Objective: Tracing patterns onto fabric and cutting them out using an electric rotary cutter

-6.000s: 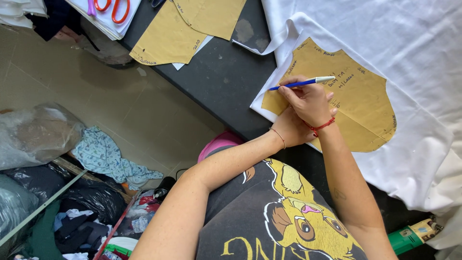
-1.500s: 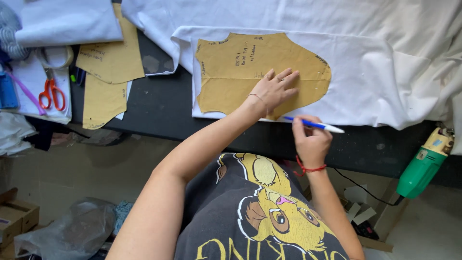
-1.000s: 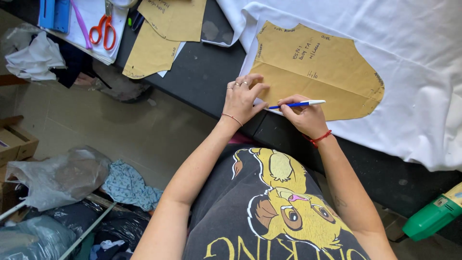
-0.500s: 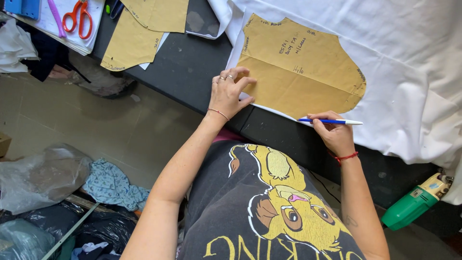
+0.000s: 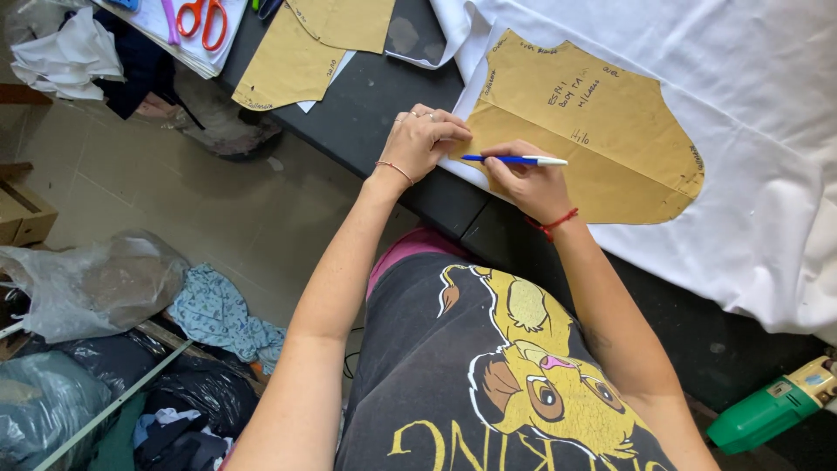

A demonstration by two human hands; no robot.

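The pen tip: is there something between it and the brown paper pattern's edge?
Nothing visible. The right hand holds the pen against the paper pattern, beside the left hand pressing its corner.

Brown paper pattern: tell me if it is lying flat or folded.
Flat. The brown paper pattern lies spread on the white fabric, its whole outline showing.

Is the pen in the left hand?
No, the right hand holds the pen over the pattern; the left hand presses its edge.
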